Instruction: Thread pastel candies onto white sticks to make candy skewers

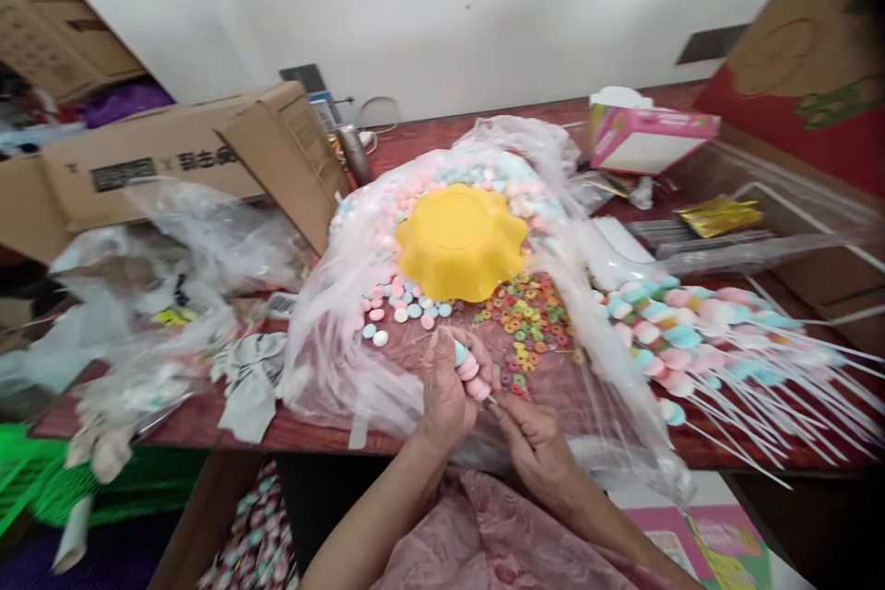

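Near the front edge of the table, my left hand (pixel 446 396) wraps around a marshmallow skewer (pixel 470 369) with pink and blue pieces stacked on it. My right hand (pixel 534 433) pinches the thin stick at the lower end of that stack. Just beyond my hands lie loose pink, blue and white marshmallows (pixel 397 300) and small coloured ring candies (pixel 529 318). A yellow scalloped bowl (pixel 460 235) sits upside down among them. Most of the stick is hidden by my fingers.
Clear plastic sheeting (pixel 332 350) surrounds the sweets. Several marshmallow skewers on white sticks (pixel 691 341) are piled at the right. A cardboard box (pixel 159 157) and crumpled bags stand left; a pink-and-white box (pixel 654 138) is at the back right. A grey cloth (pixel 253 378) hangs over the front edge.
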Demonstrator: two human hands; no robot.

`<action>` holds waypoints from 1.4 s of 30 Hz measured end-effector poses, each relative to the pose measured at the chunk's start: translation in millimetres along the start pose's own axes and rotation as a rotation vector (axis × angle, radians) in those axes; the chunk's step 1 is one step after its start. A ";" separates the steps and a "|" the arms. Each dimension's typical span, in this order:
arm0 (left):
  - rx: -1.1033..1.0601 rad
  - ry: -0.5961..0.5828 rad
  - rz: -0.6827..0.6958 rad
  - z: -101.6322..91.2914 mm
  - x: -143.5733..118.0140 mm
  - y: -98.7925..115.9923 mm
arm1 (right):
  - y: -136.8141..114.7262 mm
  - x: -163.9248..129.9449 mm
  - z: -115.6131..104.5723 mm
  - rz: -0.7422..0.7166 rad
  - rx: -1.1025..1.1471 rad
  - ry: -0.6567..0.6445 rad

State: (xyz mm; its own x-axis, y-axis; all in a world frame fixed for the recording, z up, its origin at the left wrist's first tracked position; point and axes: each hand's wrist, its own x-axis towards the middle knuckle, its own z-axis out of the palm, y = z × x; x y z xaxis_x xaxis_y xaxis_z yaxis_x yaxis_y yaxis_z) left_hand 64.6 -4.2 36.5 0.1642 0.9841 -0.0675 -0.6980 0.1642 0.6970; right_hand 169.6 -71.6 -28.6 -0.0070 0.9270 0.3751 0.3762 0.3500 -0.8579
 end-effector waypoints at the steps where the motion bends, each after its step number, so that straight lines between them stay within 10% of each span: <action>1: -0.038 0.002 -0.008 -2.3 -0.1 1.2 | 2.5 1.0 -2.9 -0.005 -0.005 -0.009; 12: -0.087 -0.067 -0.115 -17.7 0.0 -15.7 | -6.3 -2.4 -25.5 -0.091 -0.235 0.015; 20: 0.278 0.048 -0.161 -58.9 -0.5 27.0 | -20.6 2.5 -172.0 0.032 -1.103 0.545; 27: 0.487 0.187 -0.212 -96.7 -21.7 43.3 | 11.4 10.5 -214.4 0.424 -1.562 0.161; 36: 0.502 0.393 -0.195 -112.5 -23.0 64.1 | 4.9 15.8 -216.0 0.365 -1.647 -0.206; 42: 0.712 0.371 -0.187 -105.4 -22.7 64.6 | 9.4 19.4 -207.8 0.334 -1.585 -0.133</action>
State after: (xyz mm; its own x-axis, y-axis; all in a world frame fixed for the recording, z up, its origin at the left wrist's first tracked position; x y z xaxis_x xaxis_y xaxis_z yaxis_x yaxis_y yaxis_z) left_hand -57.7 -8.8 7.9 -0.0937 0.9235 -0.3721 -0.0525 0.3686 0.9281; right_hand 365.5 -78.4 43.5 0.2222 0.9629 0.1533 0.9016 -0.2628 0.3435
